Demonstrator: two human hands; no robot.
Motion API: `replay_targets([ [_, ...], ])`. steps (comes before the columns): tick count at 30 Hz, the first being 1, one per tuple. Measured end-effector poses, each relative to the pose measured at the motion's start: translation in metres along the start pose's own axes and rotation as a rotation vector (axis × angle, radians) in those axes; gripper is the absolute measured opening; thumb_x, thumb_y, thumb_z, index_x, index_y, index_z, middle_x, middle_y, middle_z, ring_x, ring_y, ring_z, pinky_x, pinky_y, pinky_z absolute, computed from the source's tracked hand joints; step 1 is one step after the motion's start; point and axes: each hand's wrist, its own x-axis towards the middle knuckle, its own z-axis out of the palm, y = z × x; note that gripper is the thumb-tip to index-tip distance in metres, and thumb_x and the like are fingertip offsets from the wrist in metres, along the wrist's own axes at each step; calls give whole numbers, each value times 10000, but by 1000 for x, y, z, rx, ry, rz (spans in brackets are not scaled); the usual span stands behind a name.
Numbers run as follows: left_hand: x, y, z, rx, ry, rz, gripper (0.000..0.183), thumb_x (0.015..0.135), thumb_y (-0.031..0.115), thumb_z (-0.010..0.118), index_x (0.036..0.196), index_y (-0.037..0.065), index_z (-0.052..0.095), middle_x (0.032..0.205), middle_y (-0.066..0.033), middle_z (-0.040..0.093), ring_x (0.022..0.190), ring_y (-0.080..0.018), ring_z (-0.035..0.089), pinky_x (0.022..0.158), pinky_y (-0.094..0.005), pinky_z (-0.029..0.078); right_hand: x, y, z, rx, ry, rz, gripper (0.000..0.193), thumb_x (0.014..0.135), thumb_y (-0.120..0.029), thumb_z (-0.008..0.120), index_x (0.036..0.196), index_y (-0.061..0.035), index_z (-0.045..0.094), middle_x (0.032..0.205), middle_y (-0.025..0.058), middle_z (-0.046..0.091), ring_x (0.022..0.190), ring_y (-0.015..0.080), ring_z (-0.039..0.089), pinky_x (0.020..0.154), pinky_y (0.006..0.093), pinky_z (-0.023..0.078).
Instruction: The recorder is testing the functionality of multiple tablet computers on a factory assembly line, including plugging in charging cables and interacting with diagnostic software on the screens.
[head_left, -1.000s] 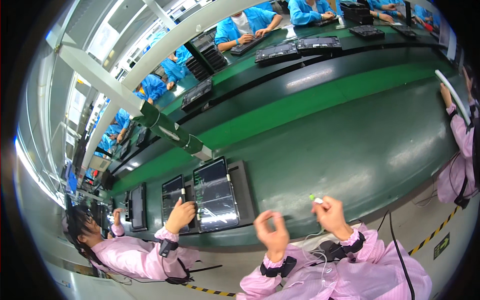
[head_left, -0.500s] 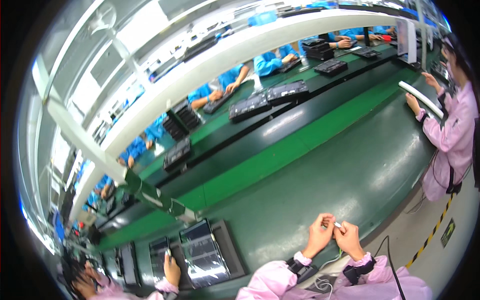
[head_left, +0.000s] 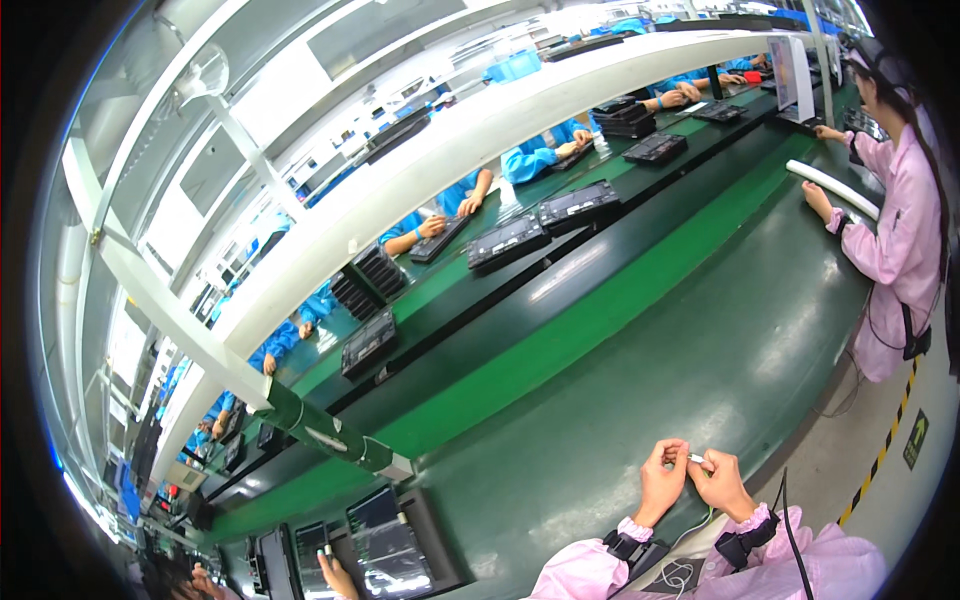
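Over the near edge of the green table, my hands meet at the fingertips. My right hand (head_left: 722, 484) pinches a small white piece (head_left: 696, 458), possibly a connector; its exact kind is too small to tell. My left hand (head_left: 662, 484) is closed with thumb and fingers pinched at the piece's other end; what lies between them is hidden. A thin white cable (head_left: 690, 532) runs beneath my right hand toward my lap, where it lies in loops. Dark bands with small boxes (head_left: 640, 553) sit at my wrists over pink sleeves.
Left on the green table (head_left: 560, 470) lie glossy dark panels (head_left: 388, 550), with a co-worker's hand (head_left: 338, 575) at one. A white post (head_left: 180, 300) stands beyond. At right, a person in pink (head_left: 895, 210) is near a long white bar (head_left: 832, 188). Across, blue-sleeved people handle black units (head_left: 508, 240).
The view has shifted, so my hands appear farther right, still together at the white piece. The person at right has reached one hand farther away from the white bar.
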Motion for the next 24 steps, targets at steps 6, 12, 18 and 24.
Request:
replay_targets([
  [6,-2,-11,-5,-23,7,72,128,851,85,616,923,-13,576,824,-66,633,750,-92,586,687,-219,477,-8,5,-3,20,-71,29,348,747,-94,661,589,-50,354,466,39,378,479,60,327,397,281,287],
  [12,-7,-4,-5,-11,45,52,145,838,102,629,898,-24,591,793,-85,646,715,-108,604,667,-234,487,-17,8,-10,78,-120,-7,269,750,-91,644,637,-36,406,482,15,380,459,76,336,403,282,286],
  [18,-4,-7,-6,-3,38,83,124,847,82,618,892,-21,565,774,-68,627,672,-98,598,632,-210,482,-17,5,-6,109,-35,15,262,736,-75,622,627,-33,388,494,16,347,477,74,321,409,291,278],
  [24,0,-2,-10,-9,44,54,135,838,97,623,888,-23,585,771,-79,639,699,-101,596,657,-231,484,-11,9,0,129,-10,-19,278,694,-20,598,590,-37,340,506,-6,287,506,64,285,416,286,234],
])
